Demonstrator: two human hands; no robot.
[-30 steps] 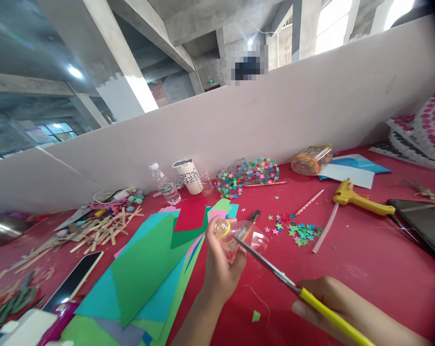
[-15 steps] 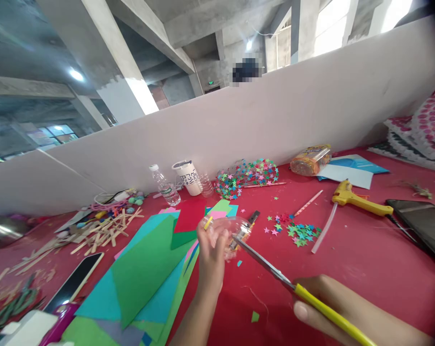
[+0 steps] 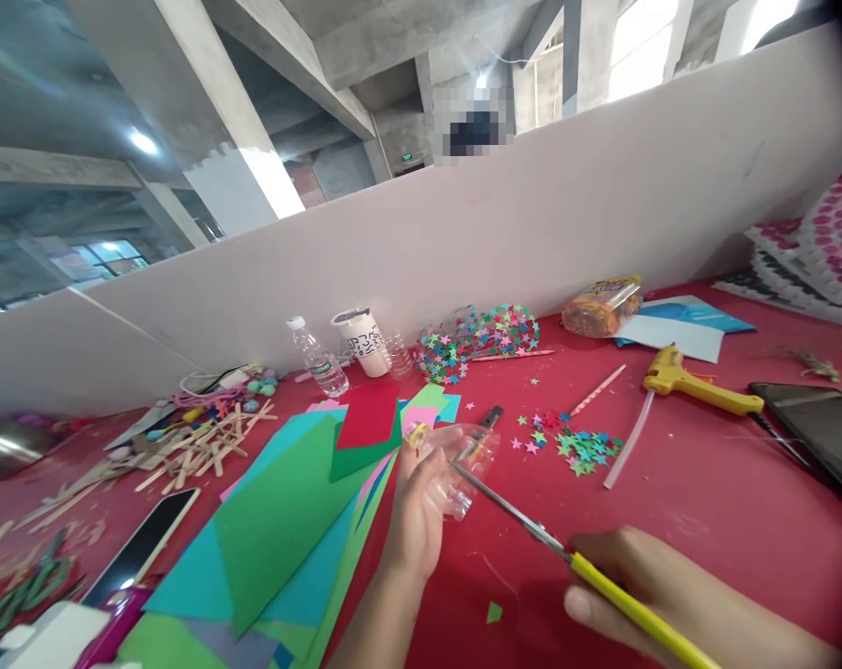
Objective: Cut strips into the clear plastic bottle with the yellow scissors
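Observation:
Near the middle of the table, my left hand [image 3: 417,506] is closed around a clear plastic bottle [image 3: 463,502], with a yellow ring at its neck end pointing up and left. My fingers behind the bottle are partly hidden. At lower right, my right hand [image 3: 623,576] grips the yellow handle of a slim tool that looks like a soldering iron [image 3: 519,514]. Its metal shaft slants up and left, and the tip meets the bottle's side in this view; I cannot tell whether it goes through. Behind the bottle lies a dark cutter [image 3: 492,416].
Coloured paper sheets [image 3: 282,511] lie left of my left arm. Star sequins [image 3: 588,452], a yellow glue gun [image 3: 700,390] and a black tablet [image 3: 811,432] are to the right. A water bottle [image 3: 318,358] and a cup [image 3: 365,344] stand by the white partition [image 3: 463,232].
My left hand has turned the bottle and shifted slightly right, so its yellow ring and clear side show more. My right hand and the soldering iron have hardly moved.

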